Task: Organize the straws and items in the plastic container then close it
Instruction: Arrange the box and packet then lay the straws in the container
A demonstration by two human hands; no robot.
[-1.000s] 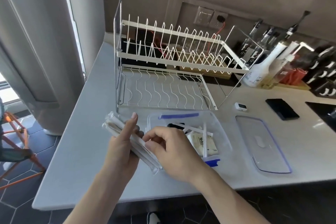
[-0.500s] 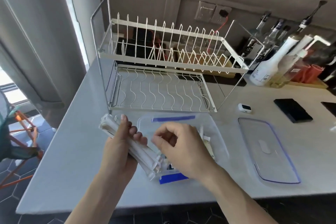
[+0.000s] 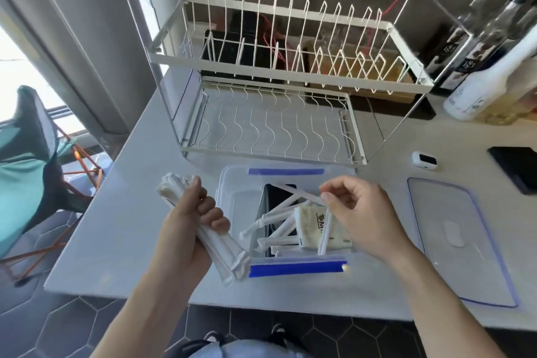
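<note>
Paper-wrapped white straws [image 3: 200, 229] bundled in the left hand [image 3: 189, 229], fingers clamped round them, may slide out onto the grey desk [image 3: 122, 241] while the right hand [image 3: 357, 212], fingers pinching one loose straw [image 3: 299, 193], lifts it from the clear blue-edged plastic container [image 3: 232, 183].

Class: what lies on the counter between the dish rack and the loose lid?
In the head view, a small white device sits between the dish rack and the lid.
</note>
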